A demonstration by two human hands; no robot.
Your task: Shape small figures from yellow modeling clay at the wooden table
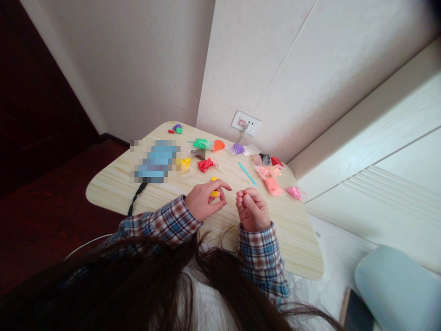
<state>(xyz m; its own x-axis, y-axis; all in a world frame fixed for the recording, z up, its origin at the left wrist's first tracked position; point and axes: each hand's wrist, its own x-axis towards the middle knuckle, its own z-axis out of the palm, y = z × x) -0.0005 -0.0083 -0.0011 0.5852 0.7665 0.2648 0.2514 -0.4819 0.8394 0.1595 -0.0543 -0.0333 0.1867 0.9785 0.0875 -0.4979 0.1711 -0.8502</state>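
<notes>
My left hand [207,200] is over the table's near middle, its thumb and forefinger stretched out and apart. A yellow modelling-clay piece [214,194] shows in the gap between them; whether it lies on the table or touches the hand is unclear. Just beyond the forefinger is another bit of yellow clay [214,179]. To the right, my right hand [253,209] is turned palm up, its thumb pressed to the curled fingertips. Whatever may be in that pinch is too small to name. Beyond the hands lies a light-blue modelling tool [247,173].
On the wooden table [289,239] lie bags of red [206,164], yellow [185,164], green [202,144] and pink [294,192] clay. Small coloured clay shapes [178,129] sit at the far left corner. A blurred-out device [156,161] with a black cable is left. A wall socket [246,122] is behind.
</notes>
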